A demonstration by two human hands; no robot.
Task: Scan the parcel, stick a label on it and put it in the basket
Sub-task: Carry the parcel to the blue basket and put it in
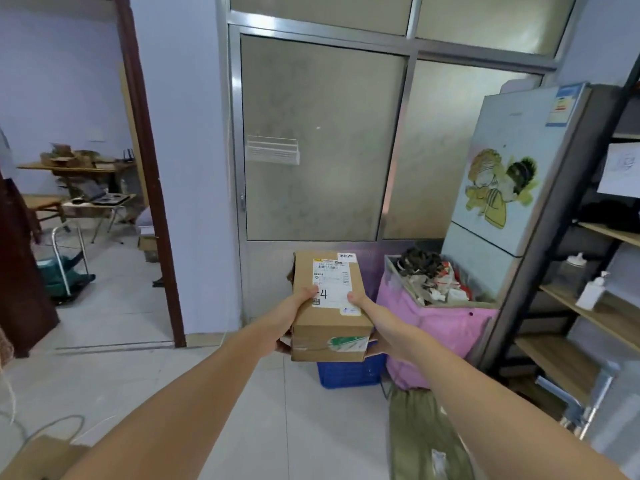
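A brown cardboard parcel [330, 327] is held out in front of me, above the floor. Its top carries a white shipping label [334, 282] with a barcode and a handwritten 4. My left hand [294, 313] grips its left side, thumb on the label. My right hand [375, 323] grips its right side, thumb on the label too. Directly below the parcel a blue plastic basket [349, 374] stands on the floor, mostly hidden by the box. No scanner shows in the head view.
A pink-lined bin [443, 327] full of paper scraps stands right of the basket. A fridge [509, 188] and wooden shelves [595, 306] fill the right side. A frosted glass partition [322, 140] is ahead, a doorway [86, 202] at left, an olive bag [422, 438] on the floor.
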